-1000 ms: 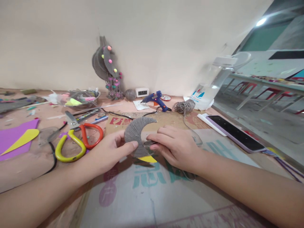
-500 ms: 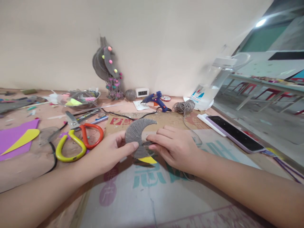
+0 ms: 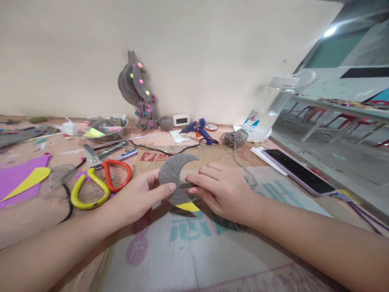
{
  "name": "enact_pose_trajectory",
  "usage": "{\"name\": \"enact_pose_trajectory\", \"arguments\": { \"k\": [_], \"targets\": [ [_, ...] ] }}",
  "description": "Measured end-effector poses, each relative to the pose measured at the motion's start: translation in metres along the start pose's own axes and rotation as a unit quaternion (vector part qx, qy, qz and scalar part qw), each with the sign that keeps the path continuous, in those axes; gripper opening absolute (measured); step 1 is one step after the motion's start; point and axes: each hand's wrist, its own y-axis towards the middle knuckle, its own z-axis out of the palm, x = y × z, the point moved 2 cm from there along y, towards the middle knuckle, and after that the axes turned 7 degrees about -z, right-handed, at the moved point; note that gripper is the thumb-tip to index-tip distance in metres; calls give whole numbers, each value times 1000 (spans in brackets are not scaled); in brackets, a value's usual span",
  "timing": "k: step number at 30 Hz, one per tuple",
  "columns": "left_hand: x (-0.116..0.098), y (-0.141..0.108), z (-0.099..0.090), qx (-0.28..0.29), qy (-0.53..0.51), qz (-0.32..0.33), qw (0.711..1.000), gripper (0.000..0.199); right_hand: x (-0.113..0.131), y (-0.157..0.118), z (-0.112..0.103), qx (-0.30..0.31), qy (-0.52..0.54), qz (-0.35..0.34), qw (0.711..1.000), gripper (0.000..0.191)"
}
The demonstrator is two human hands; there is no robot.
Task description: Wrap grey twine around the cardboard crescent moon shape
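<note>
A crescent wrapped in grey yarn stands over the cardboard, its lower tip bare and yellow. My left hand grips its left side, thumb in front and fingers behind. At the crescent's inner edge my right hand pinches the grey yarn between thumb and forefinger. The yarn runs from a loose grey bundle behind my right hand. Scissors with one yellow and one red handle lie left of my left hand.
Behind are a blue glue gun, a small clock and a bowl of craft bits. A phone and a clear bottle are at the right. Purple and yellow sheets lie at the left.
The view has shifted very slightly. Slightly more of the crescent's lower part looks covered by yarn; both hands keep nearly the same hold.
</note>
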Motion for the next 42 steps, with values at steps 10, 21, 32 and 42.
{"name": "enact_pose_trajectory", "arguments": {
  "k": [10,21,32,42],
  "targets": [
    [1,0,1,22,-34,6,999,26,-1,0,2,-2,38,4,999,25],
    [0,-1,2,16,-36,-2,999,24,0,-1,1,1,19,0,1000,24],
    [3,1,3,-9,-39,-12,999,30,-3,-4,0,-58,67,29,996,22],
    [0,0,5,2,-27,6,1000,23,2,-4,2,-36,107,67,991,21]
  ]
}}
